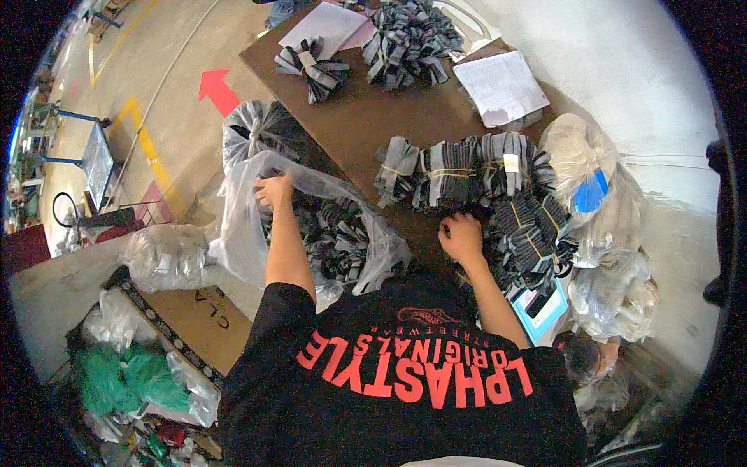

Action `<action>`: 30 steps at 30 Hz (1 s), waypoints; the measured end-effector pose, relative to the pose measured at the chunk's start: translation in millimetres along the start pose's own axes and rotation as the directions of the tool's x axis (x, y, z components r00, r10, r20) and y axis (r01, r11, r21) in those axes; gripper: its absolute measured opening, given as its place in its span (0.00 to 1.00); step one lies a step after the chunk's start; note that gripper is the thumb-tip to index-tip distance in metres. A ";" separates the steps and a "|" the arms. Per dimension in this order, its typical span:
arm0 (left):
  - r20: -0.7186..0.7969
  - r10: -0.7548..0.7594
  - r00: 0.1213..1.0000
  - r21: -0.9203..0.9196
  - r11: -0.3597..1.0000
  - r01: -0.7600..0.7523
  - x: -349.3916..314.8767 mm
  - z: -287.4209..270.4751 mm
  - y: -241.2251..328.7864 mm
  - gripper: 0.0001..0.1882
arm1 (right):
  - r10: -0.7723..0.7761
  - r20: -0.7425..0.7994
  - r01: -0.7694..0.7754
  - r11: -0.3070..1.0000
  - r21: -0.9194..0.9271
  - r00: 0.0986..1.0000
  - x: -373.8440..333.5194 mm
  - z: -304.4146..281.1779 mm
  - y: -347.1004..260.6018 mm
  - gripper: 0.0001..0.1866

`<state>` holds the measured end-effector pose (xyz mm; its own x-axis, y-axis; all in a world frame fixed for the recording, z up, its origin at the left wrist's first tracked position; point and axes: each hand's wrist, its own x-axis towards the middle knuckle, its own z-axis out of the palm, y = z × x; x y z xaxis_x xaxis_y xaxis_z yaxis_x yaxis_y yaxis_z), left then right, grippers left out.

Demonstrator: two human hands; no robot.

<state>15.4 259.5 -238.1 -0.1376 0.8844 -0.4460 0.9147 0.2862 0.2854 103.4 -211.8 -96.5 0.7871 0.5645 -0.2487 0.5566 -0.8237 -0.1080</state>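
Observation:
A large clear plastic bag hangs open at the table's left edge, filled with dark grey and black fabric strips. Inside its far left part, my left hand has its fingers curled around something dark that I cannot make out. My right hand rests low by the table, fingers bent together; what they hold, if anything, is hidden. Just beyond and right of it lie banded bundles of grey and black strips. Further banded strips are piled to the right of that hand.
On the brown table, a loose strip heap, a tied bundle and white papers sit toward the back. Stuffed plastic bags line the right side. A cardboard box stands at lower left, near another bag.

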 end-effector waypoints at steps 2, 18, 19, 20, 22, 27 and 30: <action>0.014 -0.060 0.998 -0.065 0.996 0.061 11.8 12.2 -1.1 0.68 | -0.034 -0.036 0.033 0.999 -0.020 0.999 0.6 -0.1 2.2 0.11; 0.087 -0.173 0.981 -0.001 0.985 0.174 -25.1 -16.1 16.8 0.70 | 0.046 0.081 -0.046 0.999 0.000 0.996 -4.3 -12.2 -2.8 0.13; 0.118 -0.169 0.979 -0.025 0.985 0.173 -32.5 -30.9 14.7 0.69 | 0.051 0.083 -0.051 0.999 -0.002 0.995 -3.0 -13.1 -4.6 0.13; 0.101 -0.099 0.990 -0.012 0.995 0.101 -20.9 -22.5 -2.6 0.68 | 0.053 0.093 -0.053 0.999 -0.002 0.994 -3.5 -14.5 -5.7 0.12; 0.058 -0.028 0.998 -0.013 0.999 0.029 4.3 -11.5 -35.6 0.66 | 0.039 0.109 -0.039 0.999 0.002 0.993 0.3 -22.1 -11.5 0.12; 0.017 -0.051 0.999 -0.272 0.961 0.053 -21.2 -57.0 -56.6 0.56 | 0.060 0.080 -0.063 0.997 0.034 0.995 -5.7 -17.5 -10.0 0.16; -0.017 0.095 0.995 -0.554 0.828 -0.088 -23.3 -65.5 -91.7 0.52 | 0.066 0.164 -0.070 0.997 0.020 0.984 0.5 -24.5 -10.2 0.18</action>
<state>-90.1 236.8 -198.3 -0.0568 0.9136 -0.4027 0.5591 0.3632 0.7453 104.6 -201.8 -71.9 0.7678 0.4928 -0.4095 0.4950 -0.8620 -0.1092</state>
